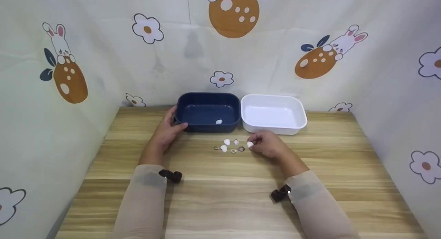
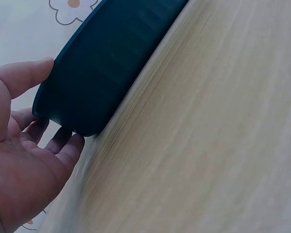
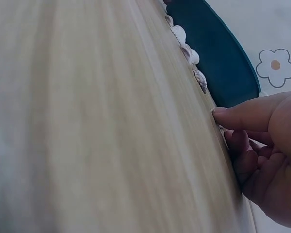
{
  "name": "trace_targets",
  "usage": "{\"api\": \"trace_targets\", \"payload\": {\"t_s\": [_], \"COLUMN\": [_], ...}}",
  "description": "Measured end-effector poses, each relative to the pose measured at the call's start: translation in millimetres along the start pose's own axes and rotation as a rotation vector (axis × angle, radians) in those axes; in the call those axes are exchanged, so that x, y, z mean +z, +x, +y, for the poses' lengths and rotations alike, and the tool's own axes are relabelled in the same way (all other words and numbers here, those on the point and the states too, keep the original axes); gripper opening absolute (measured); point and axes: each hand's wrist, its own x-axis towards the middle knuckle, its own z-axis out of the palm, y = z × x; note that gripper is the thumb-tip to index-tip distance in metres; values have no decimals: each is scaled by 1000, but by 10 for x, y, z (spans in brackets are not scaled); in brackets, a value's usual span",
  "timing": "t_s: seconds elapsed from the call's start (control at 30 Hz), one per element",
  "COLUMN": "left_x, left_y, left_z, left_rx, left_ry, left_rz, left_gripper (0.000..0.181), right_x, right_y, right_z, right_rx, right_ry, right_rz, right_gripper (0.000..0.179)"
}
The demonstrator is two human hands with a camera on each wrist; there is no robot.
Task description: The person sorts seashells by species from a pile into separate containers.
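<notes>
At the left end of a dark blue plastic bin, my left hand grips the corner, thumb on the front rim and fingers along the end wall. One small white shell lies inside that bin. My right hand is low at the table, pinching a white seashell between thumb and fingers; the right wrist view mostly hides this shell. Just left of it several small shells lie on the wood, among them a white shell and a brownish shell.
A white plastic bin stands right beside the blue one, its inside bare. Both stand at the back of the wood-grain table, close to a patterned cloth wall. Cloth also rises along the left and right sides.
</notes>
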Motion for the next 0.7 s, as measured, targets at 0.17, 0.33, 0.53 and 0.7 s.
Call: {"api": "trace_targets", "payload": {"t_s": [0.17,0.33,0.53,0.7], "left_x": [0,-6,-17,-13], "left_y": [4,1,7,13], "left_z": [-1,-2,-13,-4], "left_rx": [6,0,13,9], "left_ry": [4,15,7,5], "left_rz": [-5,-10,-19,-12], "left_gripper": [89,91,91,92], "right_x": [6,6,-4,2], "right_y": [-1,-15,-18,-13], "right_z": [2,-11,-21,-21], "right_rx": [-6,-14,-39,-37], "right_ry": [-1,28,70,115], "right_rz": [-10,-10,8,18], "right_gripper": [19,18,18,20]}}
